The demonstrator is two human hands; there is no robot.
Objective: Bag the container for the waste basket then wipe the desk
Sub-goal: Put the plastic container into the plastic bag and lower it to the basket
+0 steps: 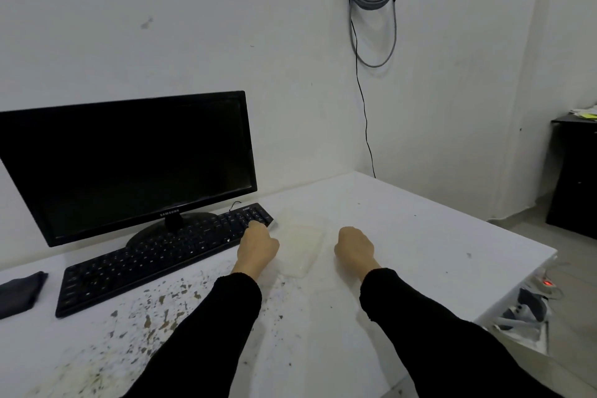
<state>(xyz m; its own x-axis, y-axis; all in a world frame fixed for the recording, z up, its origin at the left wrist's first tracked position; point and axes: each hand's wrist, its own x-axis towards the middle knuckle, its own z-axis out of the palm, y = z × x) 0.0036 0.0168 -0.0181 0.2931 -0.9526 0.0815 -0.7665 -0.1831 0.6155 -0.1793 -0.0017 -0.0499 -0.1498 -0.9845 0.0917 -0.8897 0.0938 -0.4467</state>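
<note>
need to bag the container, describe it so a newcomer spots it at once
Start at the black monitor on the white desk and follow the keyboard to its right end. Just past it lies the container: flat, pale, see-through plastic, unlike the black gear beside it.

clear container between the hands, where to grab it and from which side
Probably by its two long side rims, one hand from each side. The container lies flat and shallow on the desk, long axis running away from the person, with the left hand and right hand flanking it. The keyboard corner crowds its far left, so grip the near half.
</note>
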